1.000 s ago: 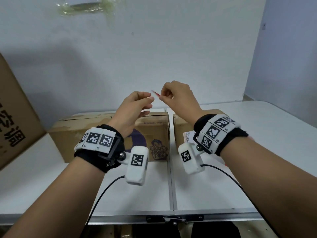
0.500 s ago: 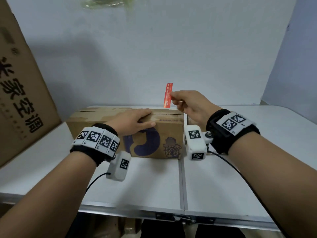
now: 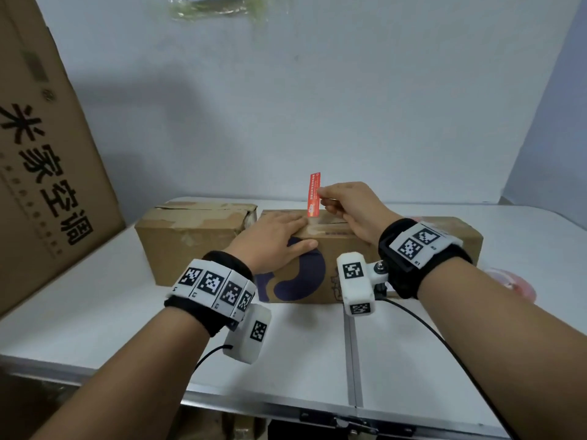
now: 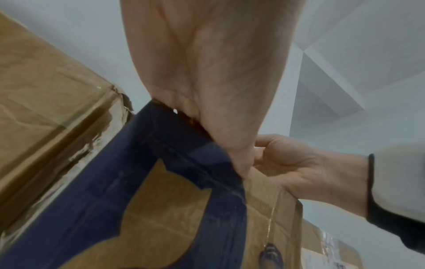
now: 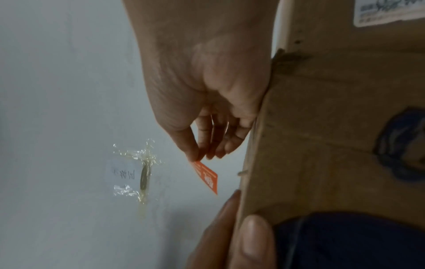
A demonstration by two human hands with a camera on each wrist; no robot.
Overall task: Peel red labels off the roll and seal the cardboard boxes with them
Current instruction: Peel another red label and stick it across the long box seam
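Note:
A narrow red label (image 3: 314,194) stands upright, pinched at its edge between the thumb and fingers of my right hand (image 3: 347,204). Its lower end is at the top seam of the cardboard box with the blue print (image 3: 305,277). My left hand (image 3: 276,235) lies flat on that box's top, fingers straight and thumb on the front face. In the right wrist view the label (image 5: 207,177) sticks out below the pinching fingertips (image 5: 195,154), close to the box's edge (image 5: 299,145). The left wrist view shows my palm (image 4: 207,72) on the box's top edge (image 4: 184,163).
A second taped box (image 3: 190,231) stands to the left, and another box (image 3: 460,231) to the right behind my right wrist. A large printed carton (image 3: 44,160) leans at the far left. A blurred reddish thing (image 3: 514,282) lies beside my right forearm on the white table (image 3: 95,300).
One second ago both hands were raised together at the label. Since then the left hand dropped flat onto the printed box, and the right hand lowered the upright label to its top.

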